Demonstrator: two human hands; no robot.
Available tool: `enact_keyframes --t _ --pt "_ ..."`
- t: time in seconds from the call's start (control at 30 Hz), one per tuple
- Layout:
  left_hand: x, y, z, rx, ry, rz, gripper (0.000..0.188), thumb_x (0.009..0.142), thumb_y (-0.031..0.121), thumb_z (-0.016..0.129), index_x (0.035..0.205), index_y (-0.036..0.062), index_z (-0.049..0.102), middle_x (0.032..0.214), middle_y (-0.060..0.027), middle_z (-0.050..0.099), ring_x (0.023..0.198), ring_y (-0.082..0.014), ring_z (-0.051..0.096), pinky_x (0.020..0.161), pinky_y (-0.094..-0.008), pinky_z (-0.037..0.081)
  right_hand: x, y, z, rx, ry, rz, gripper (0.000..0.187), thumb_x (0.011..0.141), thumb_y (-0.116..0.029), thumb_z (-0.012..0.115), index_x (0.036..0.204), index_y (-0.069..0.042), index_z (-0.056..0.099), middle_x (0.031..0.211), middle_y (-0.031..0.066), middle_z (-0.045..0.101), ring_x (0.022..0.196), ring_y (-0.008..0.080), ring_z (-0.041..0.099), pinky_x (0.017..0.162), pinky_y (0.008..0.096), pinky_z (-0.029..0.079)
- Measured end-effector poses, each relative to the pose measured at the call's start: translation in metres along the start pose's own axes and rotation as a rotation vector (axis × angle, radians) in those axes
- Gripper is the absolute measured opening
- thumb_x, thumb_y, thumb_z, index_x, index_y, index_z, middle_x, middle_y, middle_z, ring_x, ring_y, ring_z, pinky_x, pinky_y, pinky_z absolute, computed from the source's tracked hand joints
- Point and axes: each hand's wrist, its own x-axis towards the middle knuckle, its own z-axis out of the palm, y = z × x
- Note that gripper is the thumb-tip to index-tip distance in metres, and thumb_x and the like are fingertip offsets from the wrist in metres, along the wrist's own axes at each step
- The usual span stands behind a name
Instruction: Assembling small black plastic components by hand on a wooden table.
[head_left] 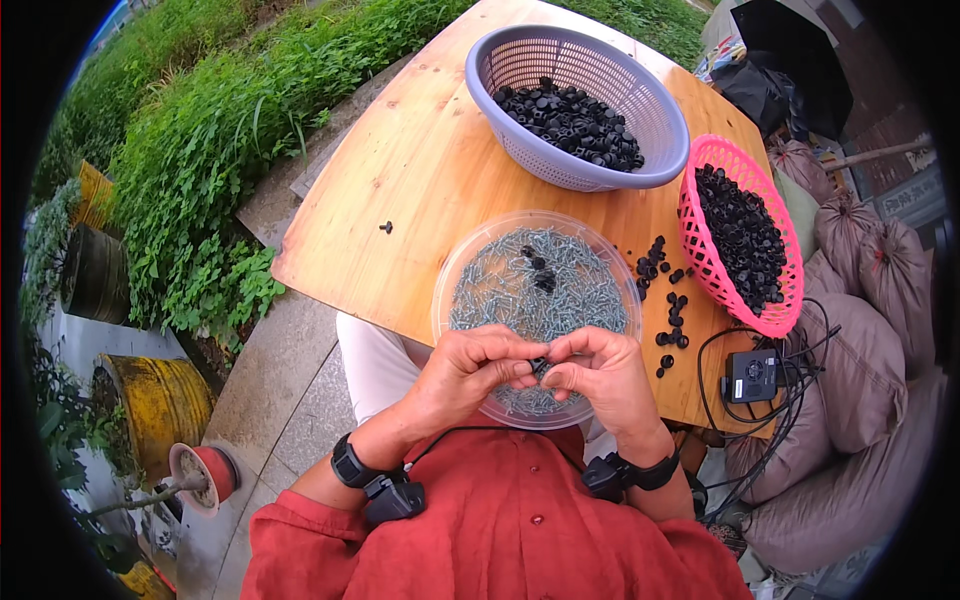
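Over the near side of the clear round tub (446, 272) of screws (482, 290), left hand (462, 378) and right hand (608, 378) meet, both pinching 1 small black part (539, 366) between them; forearms (325, 482) angle inward from below. Tub at wooden surface's (345, 245) near edge.
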Motion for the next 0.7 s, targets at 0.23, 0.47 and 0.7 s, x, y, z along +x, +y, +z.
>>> enact_keyframes --t 0.23,0.47,0.7 --pt "0.0008 0.0001 -0.0024 0.064 -0.025 0.05 0.024 0.084 -0.007 0.053 0.103 0.0023 0.064 0.087 -0.0062 0.059 0.078 -0.012 0.063 0.071 -0.0215 0.052 0.002 -0.0021 -0.0003 0.029 -0.052 0.031 0.013 0.075 0.004 0.067 0.086 0.004 0.061 0.075 0.0083 0.064 0.067 0.0115 0.063 0.056 0.0205 0.05" --pt "0.0008 -0.0001 -0.0024 0.033 -0.014 0.031 0.022 0.083 -0.007 0.055 0.102 -0.0003 0.064 0.087 -0.0073 0.061 0.081 -0.013 0.063 0.073 -0.0223 0.053 0.002 -0.0016 -0.0002 0.036 -0.038 0.044 0.014 0.075 0.005 0.066 0.087 0.004 0.06 0.076 0.0082 0.064 0.067 0.0122 0.063 0.057 0.0207 0.05" --pt "0.0015 0.0019 -0.0016 0.117 -0.009 0.065 0.024 0.08 -0.01 0.056 0.1 0.0001 0.065 0.088 -0.0087 0.063 0.081 -0.0138 0.063 0.073 -0.0226 0.053 0.0026 -0.0026 -0.0016 0.038 -0.035 0.117 0.017 0.071 0.012 0.064 0.085 0.004 0.058 0.084 0.009 0.06 0.066 0.0145 0.063 0.054 0.0221 0.052"
